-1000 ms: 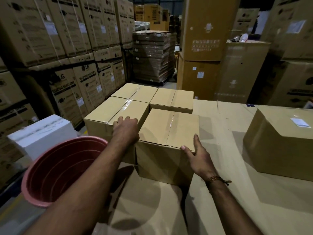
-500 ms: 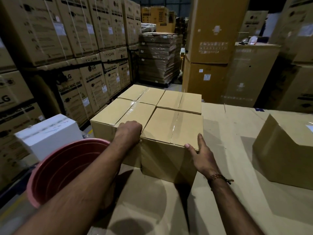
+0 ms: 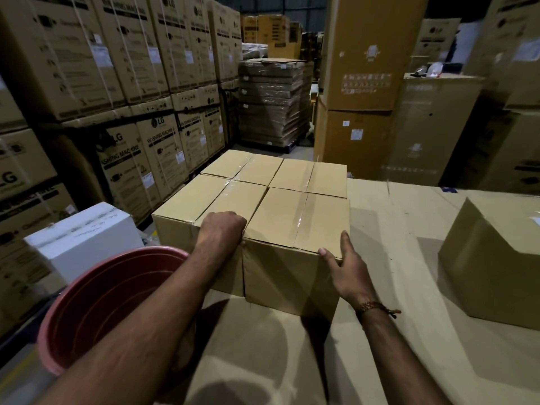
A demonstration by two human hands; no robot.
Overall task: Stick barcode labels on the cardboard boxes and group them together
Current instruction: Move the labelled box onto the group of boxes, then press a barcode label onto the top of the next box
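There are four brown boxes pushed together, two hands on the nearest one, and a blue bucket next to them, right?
Nearly. The bucket is red, not blue, as the head view shows. Four brown boxes are grouped, with the left hand and right hand on the nearest box.

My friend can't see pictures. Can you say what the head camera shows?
Two hands, the left hand and right hand, hold a taped cardboard box against three more boxes on a cardboard-covered table. A pink tub sits left.
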